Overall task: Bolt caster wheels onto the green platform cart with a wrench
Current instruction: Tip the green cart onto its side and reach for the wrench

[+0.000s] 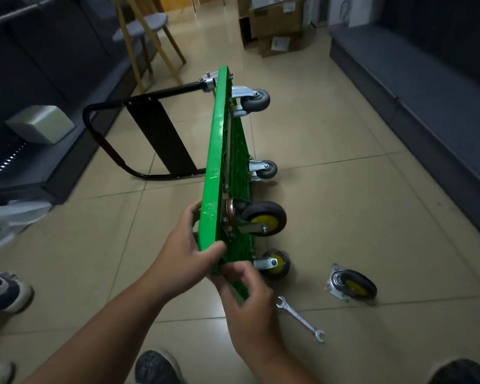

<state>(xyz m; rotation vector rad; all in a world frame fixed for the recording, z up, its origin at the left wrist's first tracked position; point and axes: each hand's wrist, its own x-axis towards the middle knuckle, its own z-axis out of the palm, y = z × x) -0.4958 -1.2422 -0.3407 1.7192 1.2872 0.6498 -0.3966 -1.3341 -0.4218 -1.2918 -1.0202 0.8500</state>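
The left grip (189,245) is clamping the near rim of the green plastic platform cart (215,162), its thumb lying across the edge. The right grip (244,300) is grasping the corner just below, fingers curling onto the ribbed underside. Together they are propping the cart on its long side on the beige tiled floor (344,203), probably so that the wheel mounts are facing outward for bolting.

Just beyond the hands, a black caster with a yellow hub (263,217) is sitting on the underside, with a second yellow-hubbed caster (275,266) below it. The silver open-ended wrench (301,318) is lying untouched near the right grip. The loose yellow-hubbed caster on its square steel plate (351,284) is resting further right, seemingly waiting within reach.

The right fingertips are hiding behind the deck, and the bolts are showing too small to judge whether they are tight. The deck's top face is turning away from view.
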